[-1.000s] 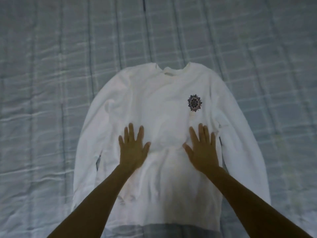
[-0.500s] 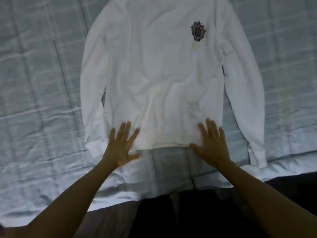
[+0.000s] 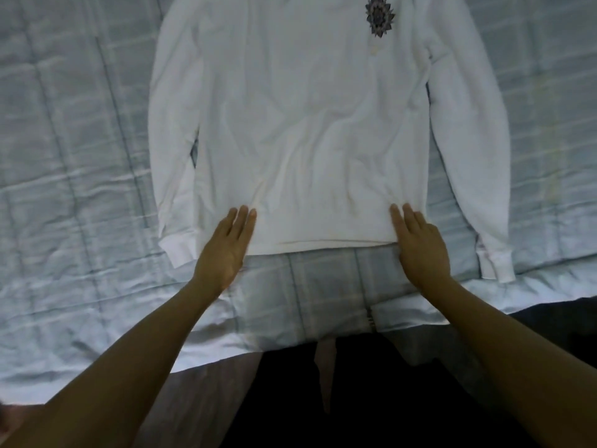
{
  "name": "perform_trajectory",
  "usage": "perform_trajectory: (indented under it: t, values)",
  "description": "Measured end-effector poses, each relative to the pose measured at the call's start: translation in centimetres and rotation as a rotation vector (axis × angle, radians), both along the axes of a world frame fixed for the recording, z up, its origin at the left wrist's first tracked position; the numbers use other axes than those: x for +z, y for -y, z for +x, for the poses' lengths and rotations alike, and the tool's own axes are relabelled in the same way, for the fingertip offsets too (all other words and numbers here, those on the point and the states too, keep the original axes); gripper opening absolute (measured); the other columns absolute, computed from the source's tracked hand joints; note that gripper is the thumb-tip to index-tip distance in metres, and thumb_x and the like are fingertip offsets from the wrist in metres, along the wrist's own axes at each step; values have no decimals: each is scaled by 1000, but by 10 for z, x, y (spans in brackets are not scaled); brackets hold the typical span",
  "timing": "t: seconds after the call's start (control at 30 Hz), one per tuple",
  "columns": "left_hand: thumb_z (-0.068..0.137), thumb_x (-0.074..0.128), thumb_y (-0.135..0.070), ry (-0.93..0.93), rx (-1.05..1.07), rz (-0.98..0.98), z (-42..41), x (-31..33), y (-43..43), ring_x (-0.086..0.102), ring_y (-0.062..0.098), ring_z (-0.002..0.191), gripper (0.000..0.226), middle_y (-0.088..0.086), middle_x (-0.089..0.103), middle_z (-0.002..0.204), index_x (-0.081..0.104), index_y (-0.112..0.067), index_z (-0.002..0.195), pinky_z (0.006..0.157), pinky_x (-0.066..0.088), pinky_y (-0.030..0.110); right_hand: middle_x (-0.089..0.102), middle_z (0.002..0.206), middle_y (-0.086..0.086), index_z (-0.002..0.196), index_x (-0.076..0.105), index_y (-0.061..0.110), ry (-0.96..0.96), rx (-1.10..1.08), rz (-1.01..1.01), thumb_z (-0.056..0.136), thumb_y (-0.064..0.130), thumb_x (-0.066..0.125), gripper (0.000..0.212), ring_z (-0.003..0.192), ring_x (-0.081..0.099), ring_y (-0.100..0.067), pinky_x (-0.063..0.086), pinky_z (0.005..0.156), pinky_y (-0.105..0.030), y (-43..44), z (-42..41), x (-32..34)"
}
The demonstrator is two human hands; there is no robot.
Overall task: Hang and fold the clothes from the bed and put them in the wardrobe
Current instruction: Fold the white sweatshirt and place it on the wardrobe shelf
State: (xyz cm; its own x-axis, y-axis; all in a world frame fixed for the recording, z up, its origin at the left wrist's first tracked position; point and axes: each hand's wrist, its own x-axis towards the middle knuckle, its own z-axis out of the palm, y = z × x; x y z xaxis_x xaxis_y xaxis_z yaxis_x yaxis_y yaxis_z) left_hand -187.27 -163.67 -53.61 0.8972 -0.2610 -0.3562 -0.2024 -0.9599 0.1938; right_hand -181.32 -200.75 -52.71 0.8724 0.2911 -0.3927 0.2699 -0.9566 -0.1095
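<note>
Landmark: white sweatshirt, flat on quilted bedspread.
- Bare bedspread left of the left sleeve and right of the right sleeve: open passage.
- Bare strip between the hem and the bed edge.
- Left hand and right hand lie flat on the sweatshirt's two lower corners and block them. The hem between them is uncovered.
- Sleeves lie against the body, with one narrow gap at the left.

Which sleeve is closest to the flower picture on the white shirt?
The sleeve on the right hand's side: the flower emblem sits just beside it; the other sleeve lies far across the chest.
</note>
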Motion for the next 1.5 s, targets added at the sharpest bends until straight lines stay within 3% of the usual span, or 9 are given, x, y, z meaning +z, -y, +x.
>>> perform_trajectory:
  t: [0.23, 0.33, 0.43, 0.5, 0.67, 0.87, 1.13, 1.3, 1.5]
  values:
    - [62, 46, 9, -199, -70, 150, -52, 28, 22, 53, 47, 116, 67, 30, 52, 129, 46, 10, 129, 90, 47, 58, 55, 127, -28, 137, 38, 3, -129, 56, -78, 45, -5, 78, 101, 102, 61, -43, 53, 75, -46, 31, -67, 21]
    - [44, 70, -9, -304, -37, 187, -46, 36, 29, 65, 41, 98, 68, 23, 66, 110, 65, 4, 111, 77, 56, 48, 60, 121, -24, 127, 55, 5, -115, 64, -78, 54, 23, 64, 77, 94, 64, -38, 51, 73, -44, 25, -61, 23]
    - [60, 44, -28, -228, -60, 81, -19, 50, 26, 61, 30, 60, 39, 8, 64, 70, 68, -9, 85, 59, 50, 31, 71, 103, -14, 105, 71, 12, -21, 25, 17, 62, 28, 52, 50, 75, 67, -30, 47, 75, -42, 20, -39, 32]
    - [68, 38, -29, -154, 30, 30, 12, 54, 23, 58, 26, 54, 42, 6, 64, 66, 70, -9, 85, 55, 50, 29, 74, 86, -6, 93, 74, 13, 86, -54, 161, 71, 29, 46, 39, 68, 66, -24, 44, 81, -40, 16, -22, 37]
    - [80, 44, -19, -61, 225, 8, 101, 49, 23, 64, 32, 77, 39, 15, 69, 94, 66, -4, 108, 71, 53, 38, 73, 91, -6, 95, 72, 9, 254, -263, 340, 84, 25, 38, 39, 79, 67, -23, 49, 82, -37, -6, 38, 41]
    - [92, 49, -18, 9, 196, -80, 215, 42, 57, 55, 37, 111, 45, 21, 53, 131, 47, -5, 135, 96, 42, 44, 67, 109, -9, 110, 65, 10, 316, -453, 353, 87, 20, 46, 32, 100, 60, -29, 44, 90, -39, -12, 140, 32]
    - [95, 44, -23, 107, 120, -168, 370, 28, 128, 41, 37, 125, 52, 19, 34, 146, 31, -11, 144, 101, 34, 45, 58, 124, -13, 126, 53, 9, 410, -729, 319, 95, 32, 46, 40, 116, 52, -30, 37, 101, -44, 11, 286, 2]
    - [99, 35, -28, 178, -79, -178, 435, 17, 201, 21, 32, 141, 54, 17, 16, 156, 18, -16, 150, 112, 20, 46, 55, 121, -18, 130, 48, 8, 305, -754, 161, 98, 41, 37, 47, 109, 52, -35, 40, 94, -43, 35, 305, -21]
    - [96, 40, -17, 223, -186, -32, 489, -12, 252, 15, 30, 143, 52, 14, 24, 153, 27, -18, 146, 113, 10, 53, 63, 80, -15, 99, 57, 9, 380, -803, 141, 97, 35, 29, 38, 76, 58, -36, 40, 72, -39, 62, 284, -27]
